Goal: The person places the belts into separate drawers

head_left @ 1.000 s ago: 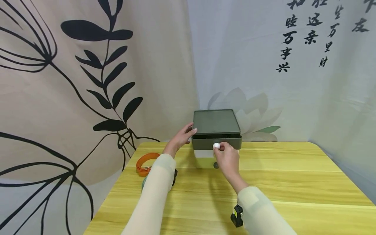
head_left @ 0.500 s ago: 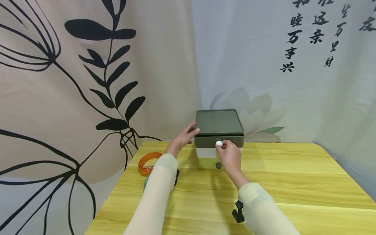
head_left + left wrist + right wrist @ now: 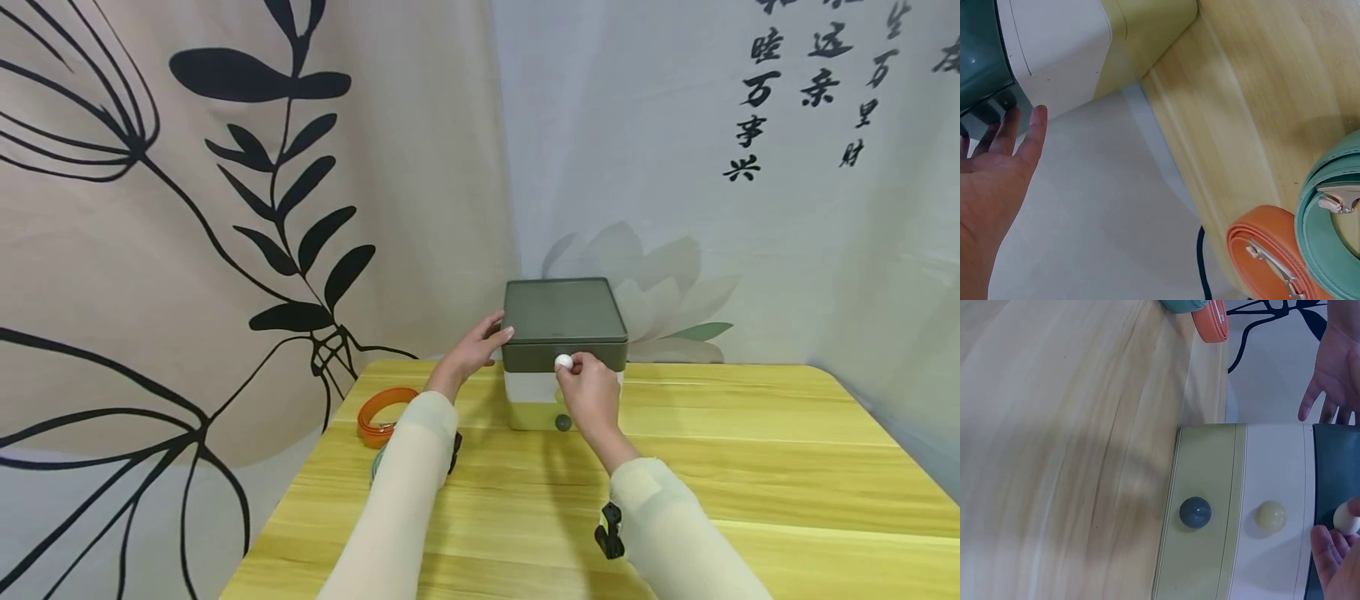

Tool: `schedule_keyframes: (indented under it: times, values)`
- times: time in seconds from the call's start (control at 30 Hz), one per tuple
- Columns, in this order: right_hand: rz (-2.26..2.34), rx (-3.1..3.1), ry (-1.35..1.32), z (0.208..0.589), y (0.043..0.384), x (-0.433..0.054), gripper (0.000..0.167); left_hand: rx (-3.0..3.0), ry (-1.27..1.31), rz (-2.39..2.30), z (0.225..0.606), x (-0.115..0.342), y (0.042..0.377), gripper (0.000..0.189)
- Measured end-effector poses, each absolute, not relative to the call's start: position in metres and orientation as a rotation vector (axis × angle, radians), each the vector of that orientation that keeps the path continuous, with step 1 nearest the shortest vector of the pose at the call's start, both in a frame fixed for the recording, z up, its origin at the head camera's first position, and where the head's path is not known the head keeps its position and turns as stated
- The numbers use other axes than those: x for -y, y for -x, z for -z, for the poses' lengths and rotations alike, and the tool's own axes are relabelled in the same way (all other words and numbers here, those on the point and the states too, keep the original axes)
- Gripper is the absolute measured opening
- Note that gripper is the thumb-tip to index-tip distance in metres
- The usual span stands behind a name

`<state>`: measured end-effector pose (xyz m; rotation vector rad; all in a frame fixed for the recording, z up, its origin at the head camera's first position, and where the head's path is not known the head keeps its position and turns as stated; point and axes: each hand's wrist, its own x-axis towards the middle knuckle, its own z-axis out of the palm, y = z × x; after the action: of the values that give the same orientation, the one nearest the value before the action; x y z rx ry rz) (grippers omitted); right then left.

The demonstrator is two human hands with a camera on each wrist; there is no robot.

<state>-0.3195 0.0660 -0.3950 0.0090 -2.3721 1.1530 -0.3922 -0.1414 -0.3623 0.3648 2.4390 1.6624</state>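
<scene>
A small chest of drawers stands at the back of the table, with a dark grey-green top drawer, a white middle drawer and a yellow-green bottom drawer. My right hand pinches the round white knob of the top drawer, whose front sits flush beneath the lid. My left hand touches the chest's left side near the top, fingers extended, as the left wrist view also shows. A cream knob and a grey knob mark the lower drawers.
Left of the chest lie a rolled orange belt and a rolled green belt, both with metal buckles. My left sleeve partly covers them in the head view. A printed cloth hangs behind the wooden table.
The top drawer has slid back into the chest, and the dark gap under the lid has closed. My right hand moved inward with the knob. My left hand stayed at the side.
</scene>
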Motion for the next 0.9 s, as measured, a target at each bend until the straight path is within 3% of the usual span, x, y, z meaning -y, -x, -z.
schedule_keyframes:
  times: [0.9]
  values:
    - [-1.165, 2.462, -0.125, 0.39, 0.325, -0.083, 0.028, -2.438, -0.388, -1.638, 0.361, 0.141, 0.392, 0.069]
